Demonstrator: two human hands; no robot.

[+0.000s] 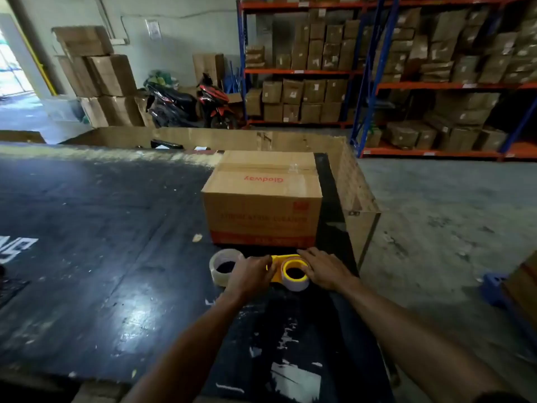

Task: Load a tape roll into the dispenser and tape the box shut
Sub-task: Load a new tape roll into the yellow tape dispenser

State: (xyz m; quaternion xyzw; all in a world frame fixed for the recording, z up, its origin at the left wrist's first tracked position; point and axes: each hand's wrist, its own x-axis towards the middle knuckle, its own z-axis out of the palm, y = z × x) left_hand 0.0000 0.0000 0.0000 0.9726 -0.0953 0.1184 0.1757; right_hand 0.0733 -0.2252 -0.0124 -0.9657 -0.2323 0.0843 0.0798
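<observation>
Warehouse racking [377, 68] stacked with brown cartons is filling the background, and a parked motorbike [189, 104] is standing by the far wall, as we are leaning over a dark, scuffed bench [101, 242] with both bare hands out in front of us. We are pressing the left hand [250, 276] down on the left end of the yellow tape dispenser [276, 264], fingers curled over it in a loose grip, though we cannot tell how firmly they are closing. We are laying the right hand [322, 270] against the right side of the tape roll [295, 275] that is sitting on the dispenser's hub, fingers spread and flat rather than clenched around it. The dispenser is lying on its side on the bench, its long axis running roughly left to right, with the roll's open core facing up toward us. A second, clear tape roll [223, 264] is resting flat on the bench just left of the left hand, its core also facing up. Beyond the dispenser, close to its far edge, the cardboard box [261, 196] is sitting upright with its flaps folded down, its red printed lettering reading upside down from where we are standing and its longer side running across our view.
</observation>
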